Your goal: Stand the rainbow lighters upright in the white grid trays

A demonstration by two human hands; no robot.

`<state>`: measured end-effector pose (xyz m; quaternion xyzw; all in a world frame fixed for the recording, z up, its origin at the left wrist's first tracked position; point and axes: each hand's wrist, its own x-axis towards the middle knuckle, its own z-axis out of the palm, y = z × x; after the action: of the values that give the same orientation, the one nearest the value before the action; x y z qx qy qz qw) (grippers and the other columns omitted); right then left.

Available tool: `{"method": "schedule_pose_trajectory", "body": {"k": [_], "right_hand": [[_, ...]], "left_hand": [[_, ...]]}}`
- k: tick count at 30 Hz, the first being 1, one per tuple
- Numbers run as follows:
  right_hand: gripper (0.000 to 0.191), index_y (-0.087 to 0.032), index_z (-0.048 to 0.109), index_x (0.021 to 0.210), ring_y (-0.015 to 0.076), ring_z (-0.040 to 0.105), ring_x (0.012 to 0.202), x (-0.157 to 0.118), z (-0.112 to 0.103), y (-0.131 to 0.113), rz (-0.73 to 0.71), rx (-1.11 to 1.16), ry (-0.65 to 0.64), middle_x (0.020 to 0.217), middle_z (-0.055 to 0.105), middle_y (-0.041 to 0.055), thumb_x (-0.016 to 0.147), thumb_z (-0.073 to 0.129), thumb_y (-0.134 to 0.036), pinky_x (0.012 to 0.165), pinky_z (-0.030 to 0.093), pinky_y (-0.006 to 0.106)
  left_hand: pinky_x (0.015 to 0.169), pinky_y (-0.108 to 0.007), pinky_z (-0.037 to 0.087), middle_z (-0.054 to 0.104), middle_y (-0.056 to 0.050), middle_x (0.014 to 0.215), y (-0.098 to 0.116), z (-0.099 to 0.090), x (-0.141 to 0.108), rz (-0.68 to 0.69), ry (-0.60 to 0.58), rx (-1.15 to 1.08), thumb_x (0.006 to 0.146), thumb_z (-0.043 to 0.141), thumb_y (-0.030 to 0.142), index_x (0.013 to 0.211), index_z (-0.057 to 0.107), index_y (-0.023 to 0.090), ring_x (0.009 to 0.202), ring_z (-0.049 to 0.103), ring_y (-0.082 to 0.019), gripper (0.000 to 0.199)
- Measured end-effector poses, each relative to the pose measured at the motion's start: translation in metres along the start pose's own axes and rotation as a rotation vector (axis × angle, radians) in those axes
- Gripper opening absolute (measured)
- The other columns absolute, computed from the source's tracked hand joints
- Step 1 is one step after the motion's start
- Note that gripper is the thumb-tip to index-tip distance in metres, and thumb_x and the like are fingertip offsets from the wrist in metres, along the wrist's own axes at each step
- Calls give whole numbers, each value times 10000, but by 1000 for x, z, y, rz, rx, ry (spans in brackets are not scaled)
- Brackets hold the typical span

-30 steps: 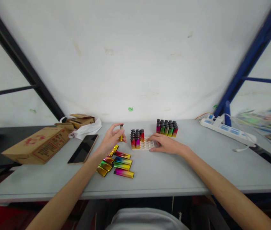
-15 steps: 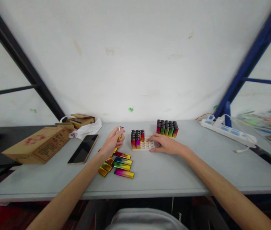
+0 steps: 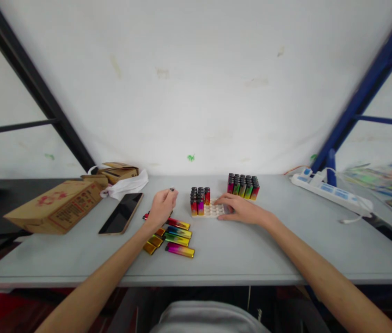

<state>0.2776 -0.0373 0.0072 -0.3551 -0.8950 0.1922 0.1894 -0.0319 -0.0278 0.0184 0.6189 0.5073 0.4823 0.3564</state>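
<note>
My left hand (image 3: 163,204) is closed around a lighter, of which only the top end (image 3: 172,189) shows above the fist. Below it, several shiny lighters (image 3: 179,237) in red, blue, green, purple and gold lie on their sides. My right hand (image 3: 240,209) grips the right end of a white tray (image 3: 213,211) with round holes, thumb at the near side and fingers at the far side. Upright lighters (image 3: 197,203) with black tops fill the tray's left part. Behind my right hand stands a block of several upright lighters (image 3: 243,186).
On the left are a phone (image 3: 121,213), a cardboard box (image 3: 55,203), a smaller opened box (image 3: 119,173) and a white bag (image 3: 126,186). A white power strip (image 3: 333,191) with cables lies at the right. The wall (image 3: 203,92) rises behind the grey table (image 3: 237,254).
My left hand has shifted slightly left and turned, so the lighter in it is now mostly hidden. My right hand stays at the tray.
</note>
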Motion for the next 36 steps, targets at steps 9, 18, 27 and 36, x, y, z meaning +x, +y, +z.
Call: {"method": "schedule_pose_trajectory", "body": {"k": [9,18,27,36], "right_hand": [[489,-198,630,1356,180,615,829,0,0,1,-4,-2,10,1190,622,110,959,683,-478,801,541,345],[489,-185,623,1359,182,628,860,0,0,0,-11,1,13,1219,622,116,961,686,-461,844,544,350],[502,-191,622,1364,202,642,928,0,0,1,-2,-10,7,1216,621,118,957,691,-476,871,543,359],[499,-201,631,1351,198,635,888,0,3,5,-16,-20,22,1199,620,110,951,688,-494,858,534,347]], "left_hand": [[443,-231,340,430,38,571,11,2,0,-2,-114,-217,834,669,571,613,474,205,479,408,-99,470],[429,-204,322,378,104,638,31,16,4,30,-213,-430,898,630,638,908,491,236,421,270,-57,426],[681,-285,480,666,-46,766,66,39,16,284,-106,-66,917,603,591,831,752,181,815,624,-216,445],[940,-430,485,780,-82,918,46,48,25,386,-262,44,822,780,430,874,822,254,930,643,-295,188]]}}
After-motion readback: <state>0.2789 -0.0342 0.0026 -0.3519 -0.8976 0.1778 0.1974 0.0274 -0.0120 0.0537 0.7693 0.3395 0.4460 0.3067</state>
